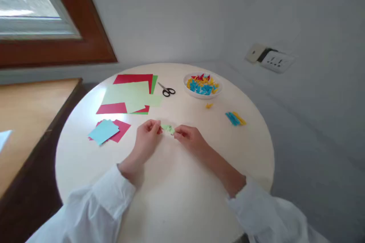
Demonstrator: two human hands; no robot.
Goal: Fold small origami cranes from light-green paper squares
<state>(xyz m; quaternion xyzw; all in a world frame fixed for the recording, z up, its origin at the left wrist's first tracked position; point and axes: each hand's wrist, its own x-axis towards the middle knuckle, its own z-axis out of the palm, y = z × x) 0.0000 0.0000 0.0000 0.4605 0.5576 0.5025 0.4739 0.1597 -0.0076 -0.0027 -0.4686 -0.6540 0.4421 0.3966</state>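
Observation:
A small piece of light green paper (167,128), creased or folded, is stretched between my two hands just above the round white table (182,205). My left hand (148,133) pinches its left end between thumb and fingers. At the right end, my right hand (190,136) grips it in the same way. The exact folds are too small to make out. Left of my left hand lies a loose stack of small paper squares, a light blue one (104,131) on top of red ones (123,129).
Larger red, green and pale green sheets (125,93) lie at the back left, beside scissors (167,90) with black handles. A white bowl (203,97) holds many small folded coloured pieces. Nearby are a yellow piece (209,105) and blue and yellow strips (235,118). Walls stand behind and right.

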